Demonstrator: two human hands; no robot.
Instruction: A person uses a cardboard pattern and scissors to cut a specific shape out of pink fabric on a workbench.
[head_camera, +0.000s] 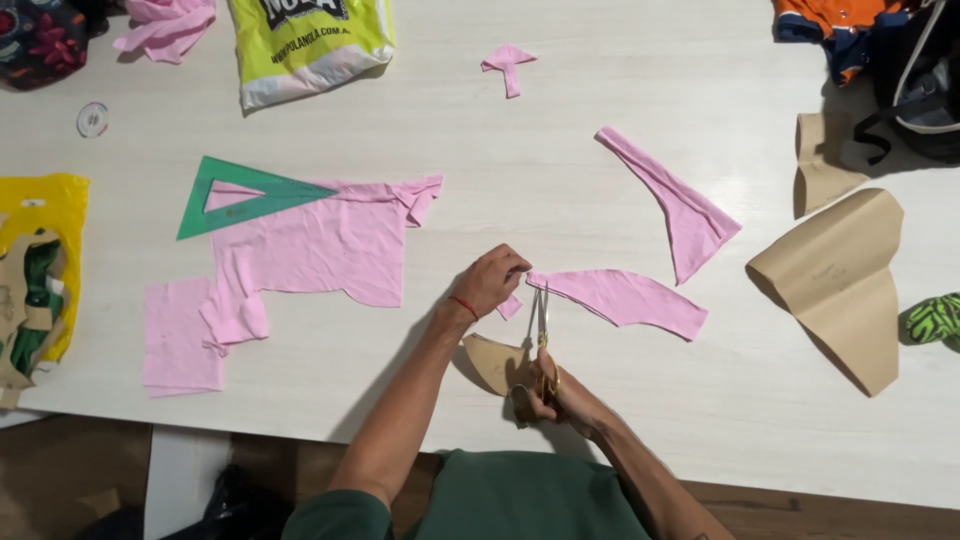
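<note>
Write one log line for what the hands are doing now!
left hand: holds pink fabric piece | right hand: grips scissors, blades at fabric edge | surface: white table

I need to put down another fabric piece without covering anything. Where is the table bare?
Bare table lies between the green triangle and the long pink strip, up to the small pink scrap. Another bare patch runs along the near edge, right of the right hand, below the brown paper pattern. It is crowded around the left hand and scissors.
</note>
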